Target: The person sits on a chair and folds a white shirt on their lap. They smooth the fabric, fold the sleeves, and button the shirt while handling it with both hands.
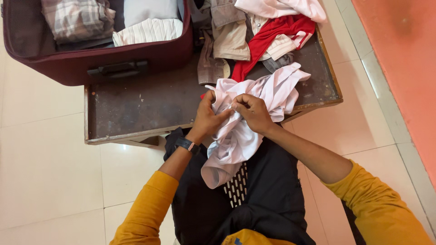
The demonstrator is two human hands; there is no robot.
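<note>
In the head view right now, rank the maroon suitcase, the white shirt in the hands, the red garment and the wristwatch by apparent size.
1. Maroon suitcase, though partly cut off by the frame.
2. White shirt, held by both hands and nearer the camera, so the gap is unsure.
3. Red garment, partly buried.
4. Wristwatch.

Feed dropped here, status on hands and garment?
Left hand and right hand both gripping crumpled white cotton shirt. Shirt half on dark wooden table. Nothing obstructing.

packages: none in view | labels: none | signs: none | screens: none
</note>
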